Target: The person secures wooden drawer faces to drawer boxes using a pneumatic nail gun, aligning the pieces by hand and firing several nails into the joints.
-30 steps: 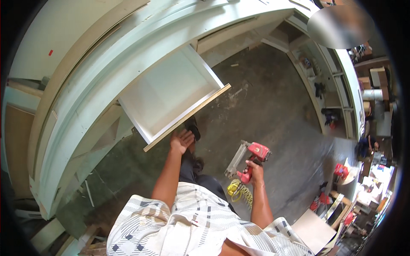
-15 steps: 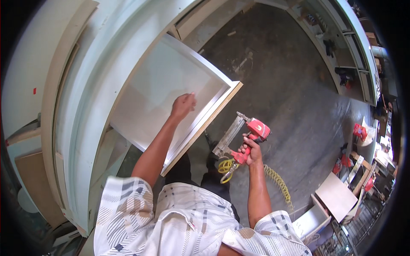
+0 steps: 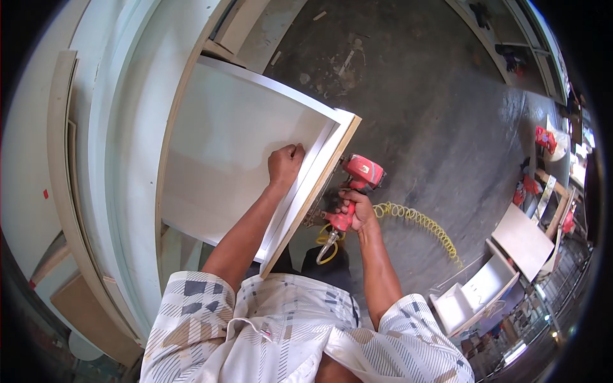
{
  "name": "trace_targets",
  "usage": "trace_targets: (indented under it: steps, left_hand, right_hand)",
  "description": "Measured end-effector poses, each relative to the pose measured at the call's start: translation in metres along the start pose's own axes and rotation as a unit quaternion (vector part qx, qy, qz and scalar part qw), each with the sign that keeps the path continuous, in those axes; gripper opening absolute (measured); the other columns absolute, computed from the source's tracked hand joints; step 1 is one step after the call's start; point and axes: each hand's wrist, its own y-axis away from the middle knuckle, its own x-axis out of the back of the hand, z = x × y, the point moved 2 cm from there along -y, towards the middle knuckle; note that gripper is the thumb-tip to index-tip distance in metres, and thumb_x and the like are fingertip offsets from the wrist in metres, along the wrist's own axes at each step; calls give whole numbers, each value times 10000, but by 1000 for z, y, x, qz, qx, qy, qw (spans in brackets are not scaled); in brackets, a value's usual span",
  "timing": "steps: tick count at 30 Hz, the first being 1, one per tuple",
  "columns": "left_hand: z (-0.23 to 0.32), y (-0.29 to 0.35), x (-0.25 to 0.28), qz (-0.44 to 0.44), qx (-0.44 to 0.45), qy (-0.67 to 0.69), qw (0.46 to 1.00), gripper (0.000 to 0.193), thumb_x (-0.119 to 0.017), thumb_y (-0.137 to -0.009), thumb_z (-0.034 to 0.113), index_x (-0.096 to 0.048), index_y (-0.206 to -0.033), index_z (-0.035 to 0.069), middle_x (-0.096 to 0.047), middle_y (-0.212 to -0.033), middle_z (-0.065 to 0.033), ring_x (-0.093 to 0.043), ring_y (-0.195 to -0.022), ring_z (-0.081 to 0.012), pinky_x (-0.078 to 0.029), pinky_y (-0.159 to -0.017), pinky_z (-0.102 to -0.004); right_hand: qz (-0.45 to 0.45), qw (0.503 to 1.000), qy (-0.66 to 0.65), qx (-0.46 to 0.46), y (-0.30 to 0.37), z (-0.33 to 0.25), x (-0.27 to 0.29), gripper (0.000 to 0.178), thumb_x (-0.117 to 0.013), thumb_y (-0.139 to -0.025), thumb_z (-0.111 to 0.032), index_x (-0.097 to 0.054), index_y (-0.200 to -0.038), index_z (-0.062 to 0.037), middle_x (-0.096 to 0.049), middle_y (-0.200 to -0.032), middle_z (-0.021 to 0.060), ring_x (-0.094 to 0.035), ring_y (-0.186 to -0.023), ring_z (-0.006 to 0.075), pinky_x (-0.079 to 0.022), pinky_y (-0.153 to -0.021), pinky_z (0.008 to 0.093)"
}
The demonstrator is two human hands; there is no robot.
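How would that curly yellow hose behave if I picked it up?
The coiled yellow hose would probably flop, since its thin loops trail in a curve. It likely stretches like a spring, given the coils. Pulling it may tug the red nail gun it seems joined to.

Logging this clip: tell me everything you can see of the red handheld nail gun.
The red handheld nail gun has a blocky, hard-looking head with a pale patch on it. The person's right hand grips its handle, head end uppermost in the picture. At the handle's base, a silvery metal fitting meets a yellow coiled hose, which curves away rightward. The tool is beside the tan-edged front of a white open drawer, which partly hides its metal parts; whether they touch is unclear.
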Motion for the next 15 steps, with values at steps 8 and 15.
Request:
trace_targets:
  steps: [8, 15]
  left_hand:
    - [20, -4, 45, 76, 1, 27, 997, 401, -655, -941, 274, -575, -654, 5, -565, -578, -164, -531, -512, -290, -441, -560, -438]
    - [122, -98, 131, 332, -388, -107, 853, 246, -690, -919, 164, -597, -719, 55, -649, -784, -105, -578, -646, -277, -468, -735, -408]
  right_hand:
    - [24, 998, 30, 56, 9, -8, 0, 319, -708, -841, -37, -621, -1147, -52, -522, -654, -8, -513, -488, 116, -521, -552, 355]
    - [7, 995, 1, 98, 4, -47, 2, 348, -689, -860, -43, -586, -1192, -50, -505, -632, -8, -507, -494, 115, -499, -563, 333]
